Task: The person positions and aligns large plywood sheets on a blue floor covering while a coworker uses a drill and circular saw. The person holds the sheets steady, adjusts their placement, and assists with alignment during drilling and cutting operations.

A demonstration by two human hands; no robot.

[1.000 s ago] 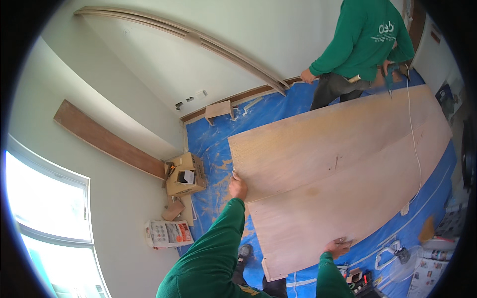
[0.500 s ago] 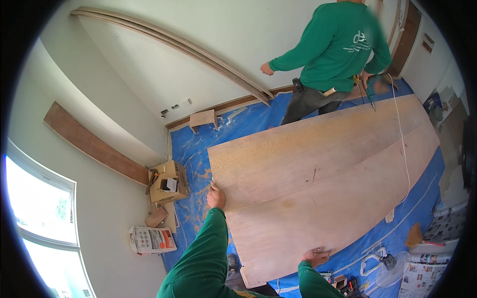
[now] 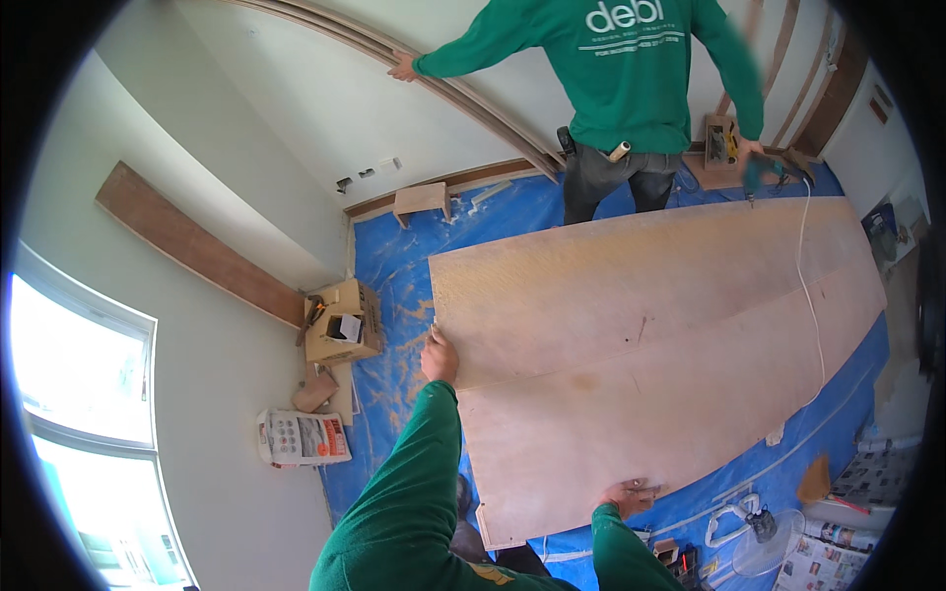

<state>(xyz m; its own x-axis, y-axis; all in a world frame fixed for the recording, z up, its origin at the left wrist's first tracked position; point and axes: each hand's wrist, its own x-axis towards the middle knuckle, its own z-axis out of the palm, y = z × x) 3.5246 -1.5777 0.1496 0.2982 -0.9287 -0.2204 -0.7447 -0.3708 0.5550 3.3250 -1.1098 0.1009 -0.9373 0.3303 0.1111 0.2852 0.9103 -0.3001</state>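
A large pale wooden panel (image 3: 581, 433), with a seam along its length, lies across the middle. My left hand (image 3: 440, 357) is closed on its left edge; whether a small item is also pinched there, I cannot tell. My right hand (image 3: 631, 497) rests at the near edge, fingers stretched out over the wood. Beyond the panel stands a co-worker in a green top, back turned. Their right hand holds a teal power drill (image 3: 757, 175) near the panel's far right end. Their left hand touches long wooden strips (image 3: 453, 94) leaning on the wall.
Blue sheeting (image 3: 389, 286) covers the floor. A cardboard box (image 3: 345, 295) with tools and a plastic bag (image 3: 304, 438) sit at left. A small wooden stool (image 3: 422, 200) stands by the wall. A white cord (image 3: 813, 295) crosses the panel. A clear-lidded container (image 3: 769, 542) lies near right.
The co-worker has straightened and reached left to touch the leaning strips, the drill still in the right hand. My view has shifted slightly; my hands stay at the same panel edges.
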